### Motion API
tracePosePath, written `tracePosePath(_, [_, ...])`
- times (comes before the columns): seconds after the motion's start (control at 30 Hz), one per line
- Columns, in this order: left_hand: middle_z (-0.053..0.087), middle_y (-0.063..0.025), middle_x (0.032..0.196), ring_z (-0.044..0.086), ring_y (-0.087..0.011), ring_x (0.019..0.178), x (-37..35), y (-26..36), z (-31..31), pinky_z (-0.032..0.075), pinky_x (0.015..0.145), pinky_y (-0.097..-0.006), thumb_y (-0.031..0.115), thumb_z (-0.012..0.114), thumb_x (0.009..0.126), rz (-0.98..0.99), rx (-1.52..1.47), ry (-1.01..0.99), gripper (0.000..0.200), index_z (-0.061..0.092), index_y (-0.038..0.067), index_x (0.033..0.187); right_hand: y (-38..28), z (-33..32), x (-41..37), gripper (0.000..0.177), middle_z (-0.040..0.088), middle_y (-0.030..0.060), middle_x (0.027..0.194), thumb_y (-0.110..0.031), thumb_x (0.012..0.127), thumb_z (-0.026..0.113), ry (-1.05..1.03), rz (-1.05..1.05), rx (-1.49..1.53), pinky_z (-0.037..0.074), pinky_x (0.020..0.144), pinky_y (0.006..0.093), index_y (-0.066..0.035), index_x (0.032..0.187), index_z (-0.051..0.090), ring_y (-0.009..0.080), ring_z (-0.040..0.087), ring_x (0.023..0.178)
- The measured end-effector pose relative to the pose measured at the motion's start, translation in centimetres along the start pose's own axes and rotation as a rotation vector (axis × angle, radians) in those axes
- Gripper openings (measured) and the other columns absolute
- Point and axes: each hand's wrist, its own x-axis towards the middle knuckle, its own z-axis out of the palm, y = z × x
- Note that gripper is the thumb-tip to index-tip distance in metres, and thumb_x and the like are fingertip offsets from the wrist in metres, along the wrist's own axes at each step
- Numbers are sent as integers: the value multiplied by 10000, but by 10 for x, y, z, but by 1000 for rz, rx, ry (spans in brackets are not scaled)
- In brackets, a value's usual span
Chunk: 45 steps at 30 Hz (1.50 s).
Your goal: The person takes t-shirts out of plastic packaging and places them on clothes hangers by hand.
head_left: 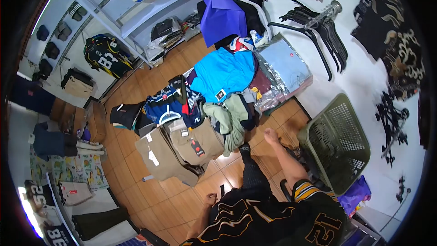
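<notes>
My right hand point(271, 135) is a loose fist above the tiled floor, right of the green garment point(230, 120), with nothing visible in it. Lower down, my left hand point(210, 199) has its fingers curled near a black strap point(222, 190); nothing shows in it. A heap of clothes lies ahead: a bright blue garment point(223, 73) on top, a dark blue printed jersey point(159, 107) to its left. Tan folded garments with tags point(195, 143) lie at the near side. Plastic-wrapped light blue clothing point(284, 66) lies at the far right of the heap.
A green basket point(339, 143) stands to the right, above a purple bag point(355, 196). Black hangers point(318, 34) hang on the right wall. Shelves point(164, 2) with balls stand at the back. Displayed clothes point(107, 57) and a cardboard box point(96, 120) are on the left.
</notes>
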Motion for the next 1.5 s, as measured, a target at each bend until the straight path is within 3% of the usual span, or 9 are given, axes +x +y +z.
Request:
tracePosePath(0.13, [694,-80,920,675,-164,787,-11,75,4,505,586,-294,305,668,942,-161,14,49,339,634,63,1177,-20,-13,102,244,717,197,1000,-151,803,626,-25,135,-190,532,861,417,-46,1005,715,344,688,962])
tracePosePath(0.57, [671,-47,1056,652,-134,934,11,281,37,505,716,-255,347,646,964,37,15,56,461,574,20,1280,-25,-17,304,378,677,278,1074,-148,777,675,194,97,-193,507,916,446,14,1117,632,418,647,1060])
tracePosePath(0.67, [673,-57,1070,654,-140,935,14,279,40,511,727,-260,343,648,961,-17,33,59,463,574,12,1277,-15,-15,321,529,669,291,1074,-272,778,754,94,206,-302,496,940,434,11,1194,592,428,635,1078])
tracePosePath(0.83, [675,-95,1035,666,-177,889,23,251,36,526,709,-300,371,668,931,-172,49,58,483,583,24,1257,-59,-16,313,727,667,242,1170,-487,702,840,89,308,-683,433,989,595,-25,1204,588,440,625,1114])
tracePosePath(0.93, [672,-97,1016,665,-179,867,18,249,33,530,707,-301,370,672,925,-202,94,78,475,591,25,1241,-67,-16,321,646,664,223,1195,-462,728,826,-2,367,-578,393,991,673,-65,1189,607,430,623,1132])
tracePosePath(1.07, [678,-97,1043,673,-178,885,20,258,34,533,718,-316,367,669,923,-213,85,109,460,603,32,1230,-76,-14,324,581,666,203,1181,-352,774,767,-40,398,-593,443,988,603,-81,1250,573,405,618,1137])
tracePosePath(1.17, [681,-98,1057,675,-181,918,27,263,35,533,726,-322,384,672,924,-154,63,107,475,603,32,1236,-60,-10,329,529,675,234,1130,-297,795,744,-114,284,-600,496,941,560,-78,1241,563,429,643,1075])
tracePosePath(1.4, [688,-92,1011,669,-179,895,28,269,36,520,697,-304,381,663,944,13,-42,104,475,606,17,1243,-142,-58,307,406,678,282,997,-187,805,703,23,24,-628,525,823,550,-47,1159,564,459,663,946])
tracePosePath(1.5, [688,-118,964,667,-181,874,26,262,35,524,707,-305,322,671,947,90,-25,104,441,609,-16,1223,-184,-76,290,363,689,239,787,-185,818,687,131,-98,-696,539,719,543,-44,1136,584,444,682,791])
